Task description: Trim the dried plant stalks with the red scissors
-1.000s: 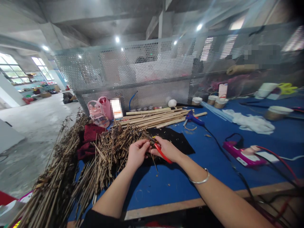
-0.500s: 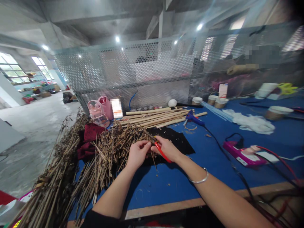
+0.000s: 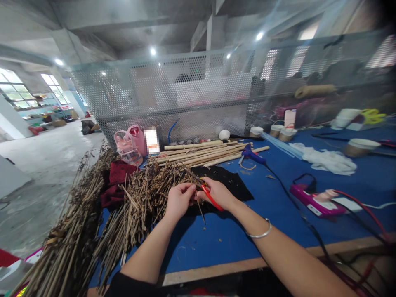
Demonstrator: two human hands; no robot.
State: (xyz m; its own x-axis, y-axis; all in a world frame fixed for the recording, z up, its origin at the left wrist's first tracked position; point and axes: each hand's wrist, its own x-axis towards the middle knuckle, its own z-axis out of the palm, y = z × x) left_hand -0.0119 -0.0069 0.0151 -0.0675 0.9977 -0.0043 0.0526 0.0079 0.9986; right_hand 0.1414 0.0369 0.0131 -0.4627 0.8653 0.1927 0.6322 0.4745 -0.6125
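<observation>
My right hand (image 3: 219, 194) grips red-handled scissors (image 3: 211, 198), their dark blades pointing up and left over the dried plants. Close beside it, my left hand (image 3: 181, 199) is pinched closed at the fingertips, apparently on a thin dried stem (image 3: 201, 212) that sticks out below the hands. What lies between the fingertips is mostly hidden. A heap of dried brown plant stems (image 3: 145, 198) lies left of and behind my left hand. Under the hands and heap spreads a black cloth (image 3: 236, 187).
Pale sticks (image 3: 198, 154) lie behind the heap, with a blue glue gun (image 3: 253, 155) at their right. A magenta power strip (image 3: 318, 202) and cables occupy the right side. A pink bag (image 3: 136, 140) stands before the perforated metal screen (image 3: 185, 99). More dried stems (image 3: 64, 231) lean at the left edge.
Both hands and the scissors stay almost in place. The thin stem below the hands has shifted very slightly.
</observation>
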